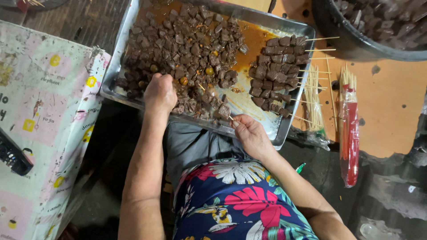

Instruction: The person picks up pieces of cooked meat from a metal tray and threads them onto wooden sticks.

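A long, narrow plastic packet of wooden skewers (349,133) is lying at the right of the scene, just right of the metal tray (284,133), running from far to near. It is showing clear film at its far end, where the skewer tips are poking out, and red along most of its length. Between it and the tray, a second clear bag (313,129) is holding loose skewers, crumpled at its near end. At the left, a printed sheet (44,133), pale pink and white squares with small yellow and coloured pictures, is covering a surface; it may be a cloth or wrapping paper, the view being too soft to tell.
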